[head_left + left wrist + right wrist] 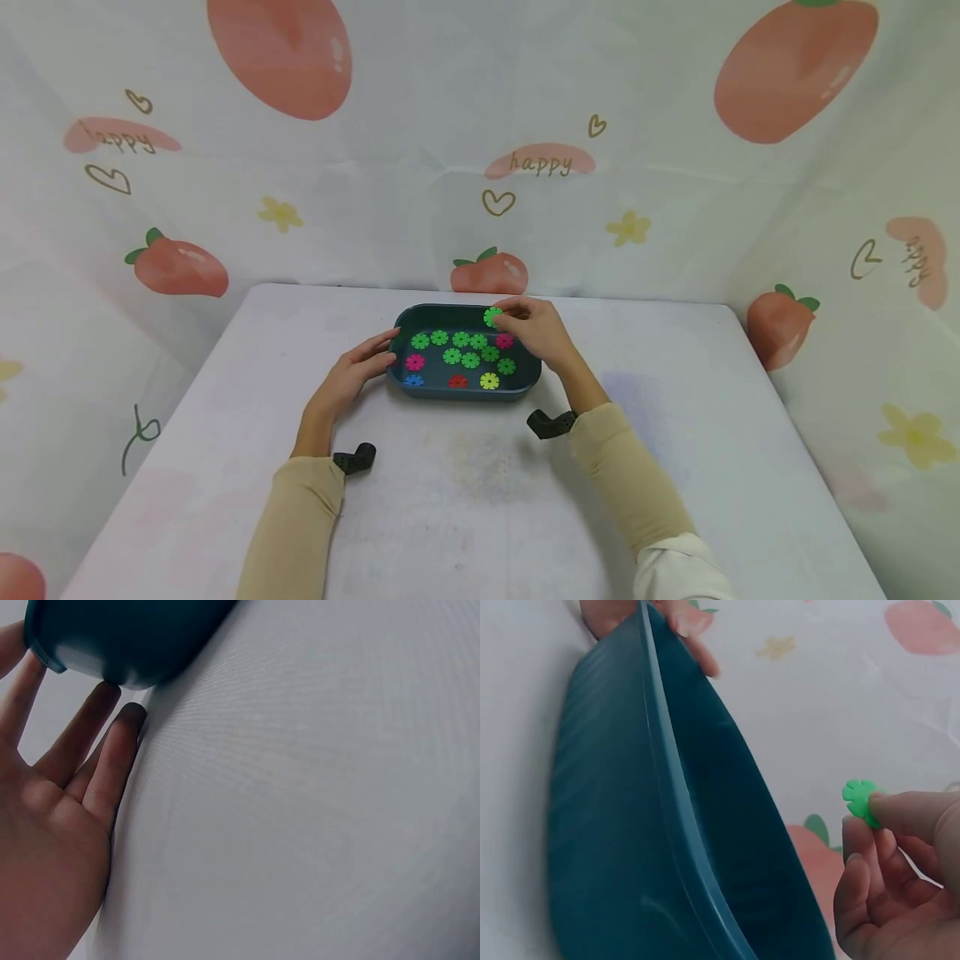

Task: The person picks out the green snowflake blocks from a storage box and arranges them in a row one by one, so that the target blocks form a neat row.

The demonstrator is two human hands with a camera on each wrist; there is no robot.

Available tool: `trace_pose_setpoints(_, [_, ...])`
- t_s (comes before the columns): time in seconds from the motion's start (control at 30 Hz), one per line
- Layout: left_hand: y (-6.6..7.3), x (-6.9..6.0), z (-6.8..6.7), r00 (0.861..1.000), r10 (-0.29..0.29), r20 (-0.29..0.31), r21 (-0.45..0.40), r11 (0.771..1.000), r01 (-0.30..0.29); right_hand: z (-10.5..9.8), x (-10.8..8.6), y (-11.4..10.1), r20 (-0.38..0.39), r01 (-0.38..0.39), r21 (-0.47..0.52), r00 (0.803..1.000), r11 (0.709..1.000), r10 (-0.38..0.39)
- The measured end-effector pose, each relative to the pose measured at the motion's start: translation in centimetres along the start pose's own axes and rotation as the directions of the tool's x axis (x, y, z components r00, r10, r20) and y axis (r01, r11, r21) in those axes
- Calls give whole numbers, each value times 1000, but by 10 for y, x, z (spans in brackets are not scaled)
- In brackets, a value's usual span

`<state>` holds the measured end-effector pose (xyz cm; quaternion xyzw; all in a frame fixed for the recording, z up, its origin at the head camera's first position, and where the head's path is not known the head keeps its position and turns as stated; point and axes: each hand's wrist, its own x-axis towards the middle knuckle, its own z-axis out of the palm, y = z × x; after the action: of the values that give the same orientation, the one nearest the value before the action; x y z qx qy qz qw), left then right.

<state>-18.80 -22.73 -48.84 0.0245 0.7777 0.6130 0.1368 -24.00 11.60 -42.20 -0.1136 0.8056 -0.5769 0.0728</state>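
A dark teal plastic tray (465,395) holds several snowflake-shaped interlocking discs, mostly green (452,357). Among them lie pink discs (415,362), a red disc (458,381), a yellow disc (490,381) and a blue disc (414,380). Between thumb and fingers, my right hand (534,329) pinches one green disc (861,801) above the tray's back right part. My left hand (352,372) touches the tray's left end with extended fingers (116,761); in the left wrist view some fingertips lie against its outer wall.
The tray stands toward the back of a white-covered table (450,517). Behind it hangs a pale curtain (405,217) printed with fruit, hearts and flowers. Black wrist mounts stick out at the left wrist (356,458) and the right wrist (551,424).
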Motion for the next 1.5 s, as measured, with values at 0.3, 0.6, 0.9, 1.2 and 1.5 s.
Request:
trace_pose_setpoints(0.3, [2, 1, 1, 1000, -15, 0, -2, 1000, 15, -20, -9, 6, -89, -27, 47, 996, 999, 31])
trace_pose_setpoints(0.6, [4, -2, 0, 1000, -6, 10, -7, 1000, 6, -34, -17, 16, -134, -58, 42, 989, 997, 63])
trace_pose_setpoints(0.9, [4, -2, 0, 1000, -25, 2, -7, 1000, 25, -46, -24, 27, -174, -89, 89, 979, 992, 103])
trace_pose_setpoints(1.2, [4, -2, 1, 1000, -22, 5, -6, 1000, 22, -52, -30, 44, -258, -100, -58, 963, 993, 82])
trace_pose_setpoints(1.5, [4, -2, 1, 1000, -20, 7, -16, 1000, 20, -63, -33, 63, -299, -147, -144, 949, 979, 99])
